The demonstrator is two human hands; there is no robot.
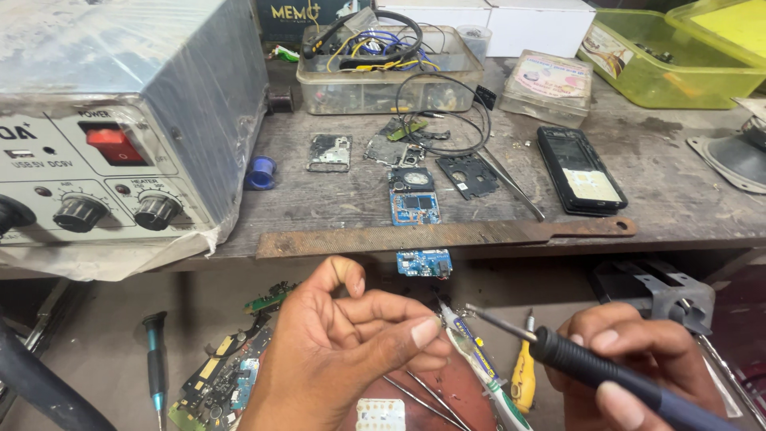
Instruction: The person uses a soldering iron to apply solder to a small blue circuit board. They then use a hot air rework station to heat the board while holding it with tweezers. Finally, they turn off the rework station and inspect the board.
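- My left hand (pixel 343 351) has thumb and forefinger pinched together on something tiny and metallic, right at the fingertips near the middle of the view. It's too small for me to say what it is, maybe a small component or wire end.
- My right hand (pixel 638 359) is wrapped around the dark handle of a soldering iron (pixel 590 369), fingers closed on it like a pen, tip aimed left at the pinched bit. Looks held that way so the tip meets the part at an angle.
- Just below the tip sit tweezers (pixel 471 351), their lower end cut off by the frame.
- Up on the table (pixel 686 191): a soldering station (pixel 120 128) still in plastic wrap, a blue circuit board (pixel 415 206), a black phone body (pixel 581 172), and a rusty flat file (pixel 447 235) along the front edge.
- A second small blue board (pixel 424 262) hangs just under the file; what holds it is hidden.
- A screwdriver (pixel 155 359) and scrap boards lie at lower left, partly cropped.
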